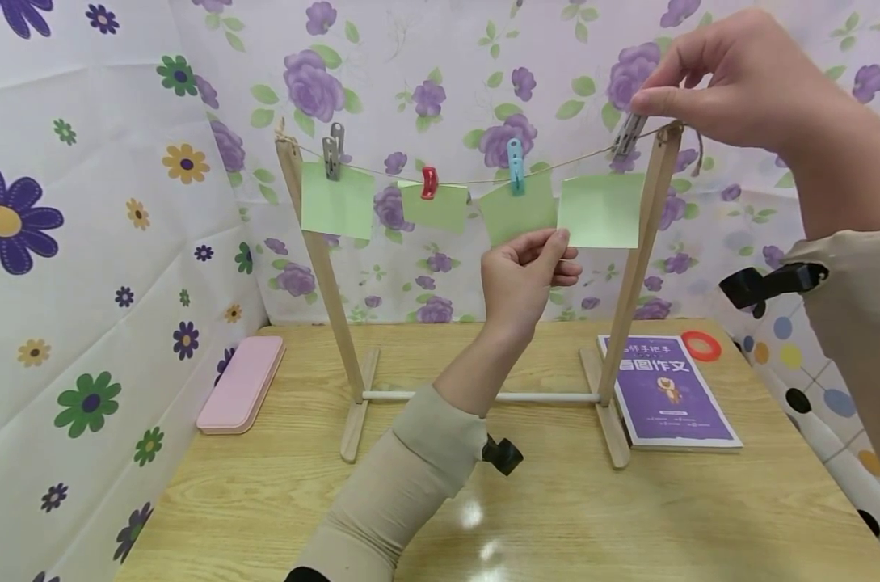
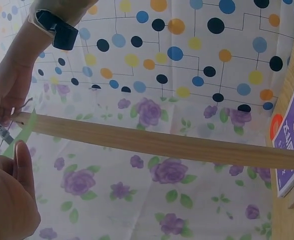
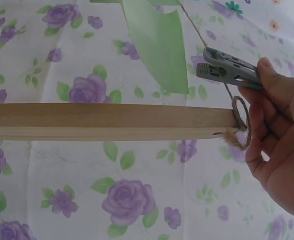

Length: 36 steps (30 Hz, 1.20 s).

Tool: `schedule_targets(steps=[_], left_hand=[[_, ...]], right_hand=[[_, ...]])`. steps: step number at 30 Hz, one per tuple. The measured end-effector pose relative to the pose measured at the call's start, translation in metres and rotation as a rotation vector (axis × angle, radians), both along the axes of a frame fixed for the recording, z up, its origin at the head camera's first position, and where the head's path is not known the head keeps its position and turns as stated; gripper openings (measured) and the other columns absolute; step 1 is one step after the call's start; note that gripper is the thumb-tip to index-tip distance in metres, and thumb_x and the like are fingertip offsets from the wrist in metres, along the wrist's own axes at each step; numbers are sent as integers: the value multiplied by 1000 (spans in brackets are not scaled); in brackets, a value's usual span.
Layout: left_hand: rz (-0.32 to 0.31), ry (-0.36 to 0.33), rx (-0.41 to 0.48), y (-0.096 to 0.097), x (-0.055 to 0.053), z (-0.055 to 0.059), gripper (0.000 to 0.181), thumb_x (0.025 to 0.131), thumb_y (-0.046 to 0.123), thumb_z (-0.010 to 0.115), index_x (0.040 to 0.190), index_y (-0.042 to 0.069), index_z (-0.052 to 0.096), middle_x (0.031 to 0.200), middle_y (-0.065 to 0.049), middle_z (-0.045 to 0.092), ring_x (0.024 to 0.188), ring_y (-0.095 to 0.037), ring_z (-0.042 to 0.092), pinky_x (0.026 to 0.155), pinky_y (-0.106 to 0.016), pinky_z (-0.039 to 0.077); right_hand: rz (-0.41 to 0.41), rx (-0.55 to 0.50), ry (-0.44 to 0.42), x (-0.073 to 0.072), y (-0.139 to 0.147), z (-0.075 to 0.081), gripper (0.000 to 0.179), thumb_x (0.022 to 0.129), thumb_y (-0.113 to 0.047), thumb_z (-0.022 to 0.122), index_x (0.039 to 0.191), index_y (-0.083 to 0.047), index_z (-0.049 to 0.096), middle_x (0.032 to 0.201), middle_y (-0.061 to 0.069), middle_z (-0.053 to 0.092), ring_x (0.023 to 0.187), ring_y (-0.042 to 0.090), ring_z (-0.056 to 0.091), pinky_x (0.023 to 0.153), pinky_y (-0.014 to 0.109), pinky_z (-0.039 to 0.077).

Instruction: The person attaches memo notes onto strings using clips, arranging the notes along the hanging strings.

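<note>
My left hand (image 1: 520, 279) pinches the lower left corner of a light green paper square (image 1: 603, 212) between thumb and fingers, holding it upright below the right end of a twine line (image 1: 578, 160). My right hand (image 1: 745, 89) grips a grey clothespin (image 1: 629, 136) by its handle end, close to the knotted twine at the right post. In the right wrist view the clothespin (image 3: 232, 70) overlaps the twine, and the paper (image 3: 159, 50) sits apart from its tip. From the left wrist view, the left thumb (image 2: 24, 167) lies against the paper's edge.
Three green papers hang on the line from a grey clothespin (image 1: 331, 158), a red clip (image 1: 429, 183) and a blue clothespin (image 1: 515, 166). The wooden frame (image 1: 330, 299) stands on the table (image 1: 265, 501). A pink case (image 1: 242, 384), purple book (image 1: 665, 396) and red ring (image 1: 701, 346) lie beside it.
</note>
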<state>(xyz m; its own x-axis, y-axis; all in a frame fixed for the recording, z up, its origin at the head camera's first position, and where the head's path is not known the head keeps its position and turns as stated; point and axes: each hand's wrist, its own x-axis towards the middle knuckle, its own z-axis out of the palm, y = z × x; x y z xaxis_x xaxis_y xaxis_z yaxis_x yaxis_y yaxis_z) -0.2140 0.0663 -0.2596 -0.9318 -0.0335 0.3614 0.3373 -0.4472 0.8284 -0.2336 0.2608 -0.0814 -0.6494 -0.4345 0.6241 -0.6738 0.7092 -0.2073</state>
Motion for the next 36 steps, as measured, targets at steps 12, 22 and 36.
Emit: schedule_targets(steps=[12,22,36], left_hand=[[12,5,31,1,1,8,14,95,6,72,99,-8,73,77,-12,73,60,-14,69,62,-31,64],[-5,7,42,2,2,9,14,95,5,71,100,-7,73,83,-23,72,60,-14,70,63,-31,64],[-37,12,14,2,2,9,16,96,8,70,104,-6,72,87,-23,73,63,-12,70,67,-34,65]], right_hand=[[-33,6,-23,1,-3,0,17,94,-11,73,86,4,75,71,-16,60,86,7,46,63,10,43],[1,41,-22,0,-3,-3,15,95,-10,73,89,4,75,75,-16,59,70,10,46,51,10,43],[-39,76,-75,-1,-4,-2,16,95,-13,73,94,2,77,84,-18,59,79,11,48,58,5,46]])
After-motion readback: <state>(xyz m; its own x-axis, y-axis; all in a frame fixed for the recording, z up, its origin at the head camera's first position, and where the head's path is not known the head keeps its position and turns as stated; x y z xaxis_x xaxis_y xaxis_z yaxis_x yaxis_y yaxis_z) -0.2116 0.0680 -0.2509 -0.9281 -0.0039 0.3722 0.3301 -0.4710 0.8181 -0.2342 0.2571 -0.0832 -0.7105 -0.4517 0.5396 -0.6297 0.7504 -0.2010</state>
